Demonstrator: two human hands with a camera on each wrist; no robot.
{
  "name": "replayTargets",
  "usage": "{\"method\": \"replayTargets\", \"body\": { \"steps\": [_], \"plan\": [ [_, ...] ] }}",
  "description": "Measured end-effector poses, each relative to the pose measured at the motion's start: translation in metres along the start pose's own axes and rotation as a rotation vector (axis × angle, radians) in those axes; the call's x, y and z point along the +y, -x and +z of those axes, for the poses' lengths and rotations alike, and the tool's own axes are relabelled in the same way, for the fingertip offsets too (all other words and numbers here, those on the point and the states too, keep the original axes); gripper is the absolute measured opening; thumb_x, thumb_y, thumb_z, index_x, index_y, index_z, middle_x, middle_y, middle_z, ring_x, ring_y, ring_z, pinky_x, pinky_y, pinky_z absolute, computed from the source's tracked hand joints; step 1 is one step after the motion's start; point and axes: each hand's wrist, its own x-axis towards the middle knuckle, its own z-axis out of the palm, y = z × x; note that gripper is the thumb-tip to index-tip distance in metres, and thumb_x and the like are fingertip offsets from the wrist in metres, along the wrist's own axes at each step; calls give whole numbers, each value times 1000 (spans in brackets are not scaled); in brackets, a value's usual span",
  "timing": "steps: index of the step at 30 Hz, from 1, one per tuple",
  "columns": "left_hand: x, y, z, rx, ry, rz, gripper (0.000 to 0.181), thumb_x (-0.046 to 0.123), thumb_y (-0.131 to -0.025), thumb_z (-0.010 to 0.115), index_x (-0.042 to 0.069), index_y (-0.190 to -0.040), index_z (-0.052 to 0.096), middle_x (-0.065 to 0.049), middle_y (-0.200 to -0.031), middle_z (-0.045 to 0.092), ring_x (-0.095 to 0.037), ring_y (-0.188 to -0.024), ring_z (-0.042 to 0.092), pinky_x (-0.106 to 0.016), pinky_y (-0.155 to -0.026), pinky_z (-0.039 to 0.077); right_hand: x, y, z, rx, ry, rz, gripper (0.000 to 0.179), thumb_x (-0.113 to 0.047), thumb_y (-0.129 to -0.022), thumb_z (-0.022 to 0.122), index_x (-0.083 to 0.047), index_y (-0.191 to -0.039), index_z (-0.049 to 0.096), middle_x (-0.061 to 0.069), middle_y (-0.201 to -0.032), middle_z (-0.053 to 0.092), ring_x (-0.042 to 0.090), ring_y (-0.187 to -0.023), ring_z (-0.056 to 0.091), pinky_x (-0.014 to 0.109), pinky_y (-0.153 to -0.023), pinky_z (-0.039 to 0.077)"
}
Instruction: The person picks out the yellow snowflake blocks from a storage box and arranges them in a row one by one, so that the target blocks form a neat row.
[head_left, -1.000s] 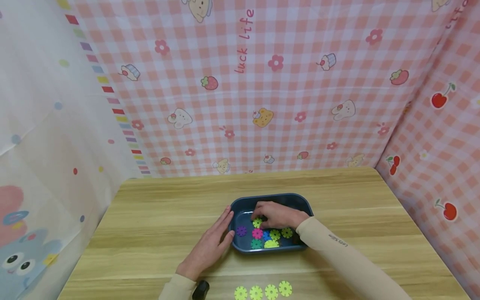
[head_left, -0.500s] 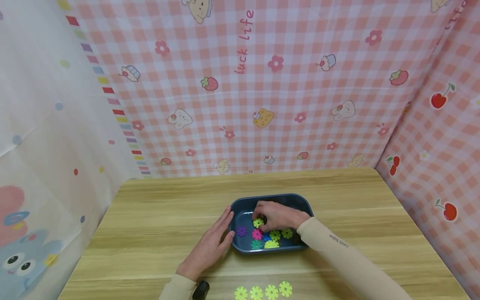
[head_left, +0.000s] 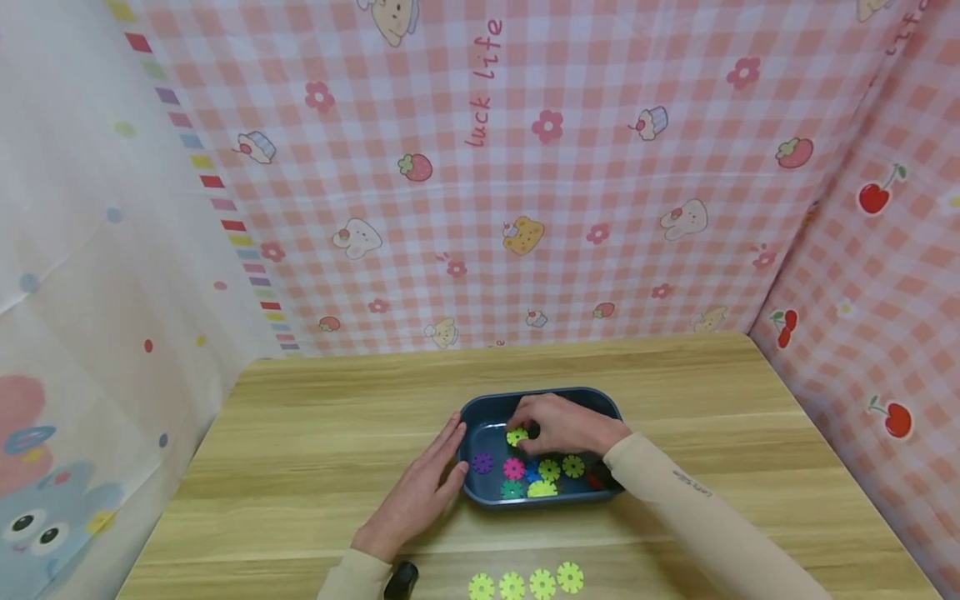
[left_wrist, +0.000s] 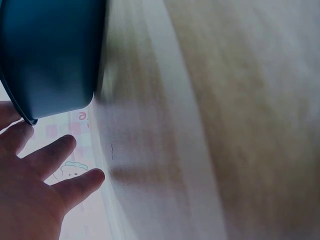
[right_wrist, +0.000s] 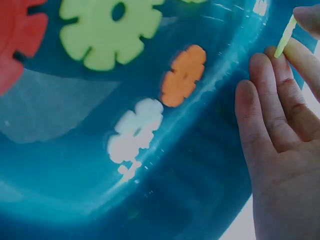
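Slightly farther from the tray's near edge than half a second ago, the yellow-green disc [head_left: 516, 437] is pinched between thumb and finger of our right hand [head_left: 562, 423], within the rim of the blue tray [head_left: 540, 503]. Our left hand [head_left: 420, 492], fingers straight, touches the left rim. Around it we see wood-grain surface [head_left: 337, 433], with four loose discs [head_left: 512, 586] well apart in front.
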Motion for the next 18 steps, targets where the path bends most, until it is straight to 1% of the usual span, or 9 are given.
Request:
{"method": "replayTargets", "body": {
  "steps": [2, 4, 8, 12, 16, 18],
  "plan": [
    [0, 0, 0, 5, -3, 9, 59, 30, -110, 52, 14, -163, 33, 3, -172, 18, -19, -155, 26, -46, -123, 30, -2, 3, -4, 12, -7, 0, 30, -24, -96, 75, -15, -124, 76, -6, -119, 66, 9, -98, 60, 29, -88, 56],
    [0, 0, 0, 9, -5, 16, 59, 29, -110, 52, 14, -163, 33, 4, -172, 18, -18, -154, 26, -45, -123, 29, -3, 5, -7, 28, -13, 0, 30, -24, -96, 75, -14, -124, 75, -5, -121, 67, 10, -102, 62, 33, -91, 57],
    [0, 0, 0, 10, -6, 23, 59, 29, -110, 52, 13, -163, 33, 3, -172, 18, -18, -154, 26, -45, -124, 29, -5, 10, -14, 63, -31, -1, 30, -23, -95, 75, -14, -124, 74, -3, -122, 68, 14, -107, 64, 37, -93, 57],
    [1, 0, 0, 6, -3, 11, 59, 29, -110, 52, 13, -163, 32, 3, -173, 18, -19, -155, 25, -46, -124, 29, -9, 15, -21, 82, -41, 2, 30, -22, -95, 75, -13, -124, 74, -2, -123, 68, 15, -107, 64, 38, -94, 58],
    [1, 0, 1, 7, -14, 9, 59, 29, -110, 52, 13, -163, 33, 1, -172, 19, -20, -155, 26, -47, -123, 30, -12, 21, -26, 91, -32, 3, 30, -23, -96, 74, -15, -125, 75, -3, -125, 67, 19, -103, 66, 38, -92, 58],
    [1, 0, 1, 9, -20, 14, 59, 29, -110, 52, 13, -163, 33, 0, -172, 19, -20, -155, 26, -47, -123, 30, -14, 25, -29, 96, -37, -8, 30, -22, -96, 74, -16, -125, 75, -2, -124, 67, 21, -100, 66, 40, -92, 58]
  ]
}}
